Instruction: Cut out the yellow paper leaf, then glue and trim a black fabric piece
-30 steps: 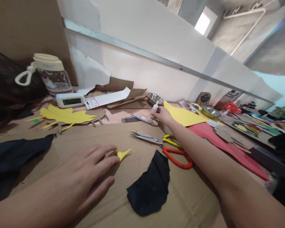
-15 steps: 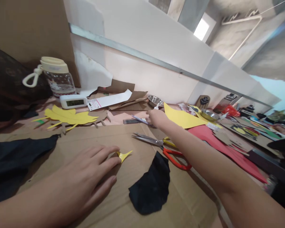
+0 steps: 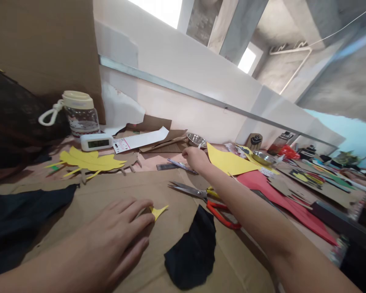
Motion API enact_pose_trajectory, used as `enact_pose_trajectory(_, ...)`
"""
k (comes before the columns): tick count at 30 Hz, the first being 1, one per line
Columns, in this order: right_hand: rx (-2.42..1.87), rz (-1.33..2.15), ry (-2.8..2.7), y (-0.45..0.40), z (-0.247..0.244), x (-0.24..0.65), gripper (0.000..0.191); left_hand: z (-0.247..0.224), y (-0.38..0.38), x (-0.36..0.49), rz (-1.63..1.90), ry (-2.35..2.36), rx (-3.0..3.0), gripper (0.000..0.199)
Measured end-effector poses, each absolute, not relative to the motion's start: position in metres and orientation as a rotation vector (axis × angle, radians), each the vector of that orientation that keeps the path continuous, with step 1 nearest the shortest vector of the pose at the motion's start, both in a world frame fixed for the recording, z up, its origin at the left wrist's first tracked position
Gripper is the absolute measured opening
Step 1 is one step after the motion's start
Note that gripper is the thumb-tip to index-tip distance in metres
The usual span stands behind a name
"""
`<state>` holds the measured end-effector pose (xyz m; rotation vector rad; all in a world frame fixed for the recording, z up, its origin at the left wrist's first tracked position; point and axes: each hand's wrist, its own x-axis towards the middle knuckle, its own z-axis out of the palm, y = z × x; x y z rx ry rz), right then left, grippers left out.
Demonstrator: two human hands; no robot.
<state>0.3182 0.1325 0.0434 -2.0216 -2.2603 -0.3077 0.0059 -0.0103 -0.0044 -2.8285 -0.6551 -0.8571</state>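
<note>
My left hand (image 3: 118,236) rests low over the cardboard sheet (image 3: 122,183), its thumb and fingers closed on a small pointed yellow piece of paper or foam (image 3: 159,212). My right hand (image 3: 196,158) is stretched forward near a metal bowl (image 3: 196,140), with its fingers curled; whatever is in them is hidden. A white nozzle tip (image 3: 200,145) shows just behind this hand. Under my right forearm lie scissors (image 3: 205,195) with red and yellow handles, blades parted. A black cut piece (image 3: 192,252) lies between my hands.
Yellow leaf-like cut-outs (image 3: 91,158), a white digital clock (image 3: 96,142) and a clear bottle (image 3: 81,114) stand or lie at the left. A pen (image 3: 181,165) lies before the right hand. Yellow sheet (image 3: 228,160) and red sheet (image 3: 262,185) lie to the right. Black material (image 3: 27,224) covers the left side.
The view has tilted up a little, so the table things sit lower in it. My right hand has shifted slightly beside the bowl; my left hand stays on the yellow piece.
</note>
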Motion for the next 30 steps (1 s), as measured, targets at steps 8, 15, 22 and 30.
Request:
enact_pose_trajectory(8, -2.027, -0.451, -2.091, 0.125, 0.125, 0.351, 0.025, -0.023, -0.008, 0.001, -0.895, -0.681, -2.794, 0.028)
enact_pose_trajectory(15, -2.096, -0.332, -2.138, 0.143, 0.121, 0.374, 0.030, -0.029, -0.006, -0.002, -0.794, -0.744, -2.791, 0.034)
enact_pose_trajectory(22, -2.080, -0.297, -2.182, 0.152, 0.119, 0.377, 0.030, -0.031, -0.006, -0.001, -0.849, -0.718, -2.766, 0.035)
enact_pose_trajectory(30, -2.075, -0.280, -2.259, 0.155, 0.116, 0.375, 0.031, -0.035, -0.006, -0.005, -0.832, -0.731, -2.770, 0.036)
